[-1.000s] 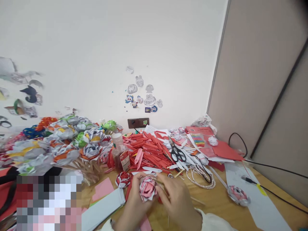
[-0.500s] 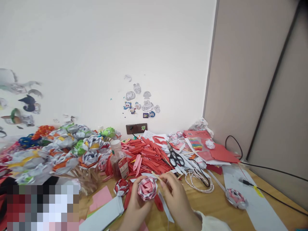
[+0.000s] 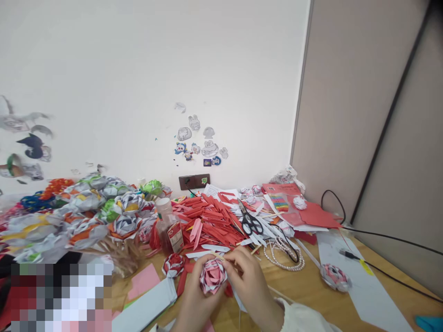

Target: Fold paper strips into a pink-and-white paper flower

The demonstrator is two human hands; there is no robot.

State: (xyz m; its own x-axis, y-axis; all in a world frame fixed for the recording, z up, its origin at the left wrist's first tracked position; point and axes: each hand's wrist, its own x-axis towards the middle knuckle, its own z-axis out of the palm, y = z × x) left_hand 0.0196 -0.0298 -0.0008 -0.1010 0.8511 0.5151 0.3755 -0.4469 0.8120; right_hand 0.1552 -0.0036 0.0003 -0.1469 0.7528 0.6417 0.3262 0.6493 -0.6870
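Note:
My left hand [image 3: 195,295] is closed around a pink and white folded paper flower [image 3: 213,276], its open petals facing me. At the flower's upper right rim, my right hand [image 3: 247,272] pinches a thin pale stick [image 3: 218,255]; its far end lies over the petals' edge, and the fingers hide the rest. Just left of the hands rests a red and white paper flower [image 3: 173,265]. Behind them spreads a heap of folded red paper strips [image 3: 211,219], with white strips at its front and right.
Black scissors [image 3: 252,223] lie on the strips, beside a pearl bead string [image 3: 284,256]. A clear bottle [image 3: 165,230] stands left of the heap. Many paper flowers [image 3: 121,207] crowd the left. Another flower [image 3: 335,277] and a black cable [image 3: 391,274] lie at right.
My right hand has moved left and slightly up, bringing the pale stick against the flower's rim. My left hand still holds the flower. The view has shifted slightly.

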